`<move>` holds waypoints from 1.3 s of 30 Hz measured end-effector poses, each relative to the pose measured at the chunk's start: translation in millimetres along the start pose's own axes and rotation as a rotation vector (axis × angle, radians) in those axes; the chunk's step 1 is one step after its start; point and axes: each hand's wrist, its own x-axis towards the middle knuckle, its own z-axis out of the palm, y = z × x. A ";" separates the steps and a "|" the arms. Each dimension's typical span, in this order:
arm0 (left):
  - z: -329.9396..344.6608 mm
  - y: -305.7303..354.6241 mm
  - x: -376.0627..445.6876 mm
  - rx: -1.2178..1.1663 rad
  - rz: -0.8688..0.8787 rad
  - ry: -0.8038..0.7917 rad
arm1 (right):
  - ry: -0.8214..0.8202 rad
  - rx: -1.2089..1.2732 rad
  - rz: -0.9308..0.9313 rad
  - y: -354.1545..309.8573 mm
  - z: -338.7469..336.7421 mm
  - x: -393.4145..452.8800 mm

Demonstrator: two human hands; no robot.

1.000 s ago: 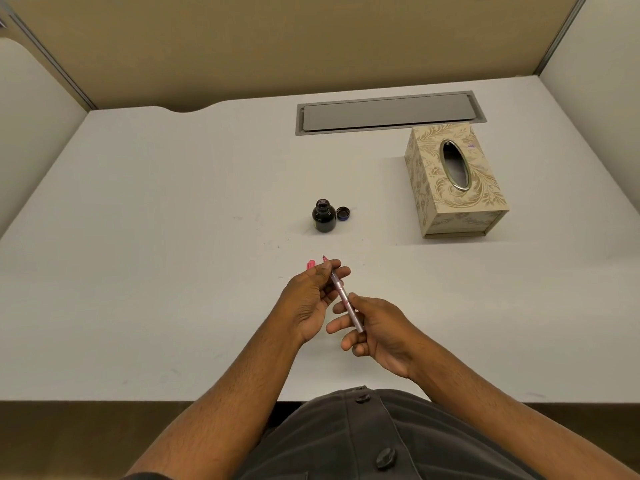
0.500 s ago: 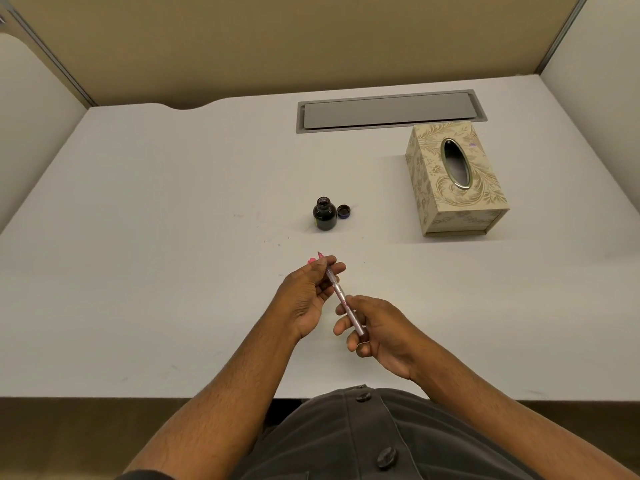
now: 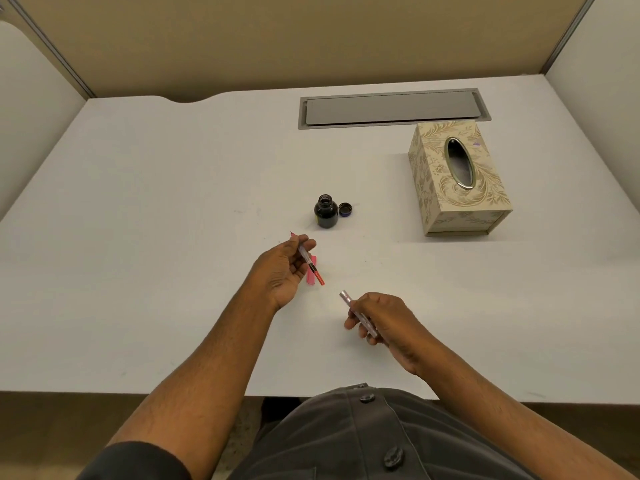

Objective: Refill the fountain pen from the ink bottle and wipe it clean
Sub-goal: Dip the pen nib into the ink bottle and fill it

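Your left hand gripped the pen's nib section; your right hand clasped its silver barrel, the two apart. The open ink bottle stood mid-desk, its cap just beside, toward the right edge.

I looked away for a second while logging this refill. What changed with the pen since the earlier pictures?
The pen came apart: the right hand drew the silver barrel off toward the person, while the left hand keeps the nib section with its converter, now exposed. The open ink bottle, its cap and the tissue box stayed put.
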 end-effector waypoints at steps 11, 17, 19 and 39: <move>5.2 -22.4 -8.2 0.079 -0.061 -0.014 | 0.574 -0.346 -0.183 4.8 -24.1 57.5; 4.7 -21.0 -8.6 0.093 -0.053 -0.010 | 0.650 -0.490 -0.197 6.7 -22.8 69.1; 4.5 -22.2 -8.4 0.095 -0.056 -0.006 | 0.660 -0.522 -0.206 5.3 -21.0 70.6; 2.6 -23.0 -10.6 0.092 -0.063 -0.028 | 0.677 -0.642 -0.226 6.6 -20.0 72.4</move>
